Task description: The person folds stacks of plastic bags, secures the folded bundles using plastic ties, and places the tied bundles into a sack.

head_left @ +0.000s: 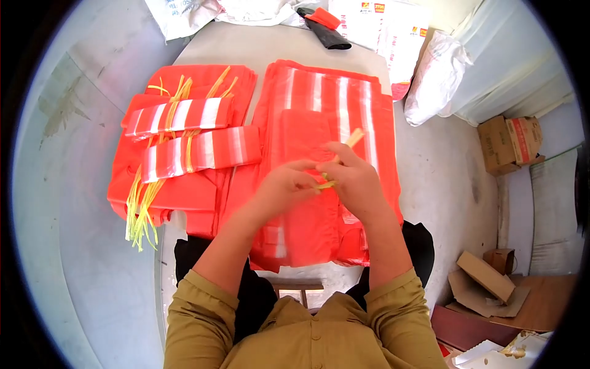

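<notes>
Over the big red bag stack with white stripes, my two hands meet in front of me. My right hand is closed around a yellow strip, whose pale end sticks up past the fingers. Pinched together, the fingers of my left hand are at the strip's other end, close to the right hand; this spot is a little blurred. Below them lies a plain red folded bundle. To the left, two striped bundles tied with yellow strips rest on more red material.
Loose yellow strips hang over the left front of the red pile. At the table's far edge are a black and red item and white printed sacks. Cardboard boxes stand to the right, with an opened carton nearer.
</notes>
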Tool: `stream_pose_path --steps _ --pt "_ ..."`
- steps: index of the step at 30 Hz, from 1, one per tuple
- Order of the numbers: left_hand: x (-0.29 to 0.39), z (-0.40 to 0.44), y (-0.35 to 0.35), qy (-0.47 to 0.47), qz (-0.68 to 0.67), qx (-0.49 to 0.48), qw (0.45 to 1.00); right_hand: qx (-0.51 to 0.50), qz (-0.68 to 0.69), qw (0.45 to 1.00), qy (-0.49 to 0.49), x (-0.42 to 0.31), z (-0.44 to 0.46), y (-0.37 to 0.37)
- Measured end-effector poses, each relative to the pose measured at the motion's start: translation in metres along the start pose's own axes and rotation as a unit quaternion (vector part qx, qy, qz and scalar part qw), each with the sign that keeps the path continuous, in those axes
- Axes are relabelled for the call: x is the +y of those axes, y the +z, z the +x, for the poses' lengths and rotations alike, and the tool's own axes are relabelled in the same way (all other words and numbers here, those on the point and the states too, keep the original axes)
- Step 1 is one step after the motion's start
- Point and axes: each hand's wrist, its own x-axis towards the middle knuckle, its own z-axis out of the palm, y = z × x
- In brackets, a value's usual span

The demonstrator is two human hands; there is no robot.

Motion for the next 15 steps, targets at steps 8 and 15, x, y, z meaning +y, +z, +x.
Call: stream_pose_path --steps 8,15 --pt "0.002 0.004 0.003 -0.043 -0.049 -0.042 0.997 0.043 0.210 0.965 0.154 -0.001 0.000 0.016" --pt "-0.004 0.003 0.013 0.033 0.107 0.174 0.978 0.071 0.183 0.969 0.152 0.009 -0.043 0.063"
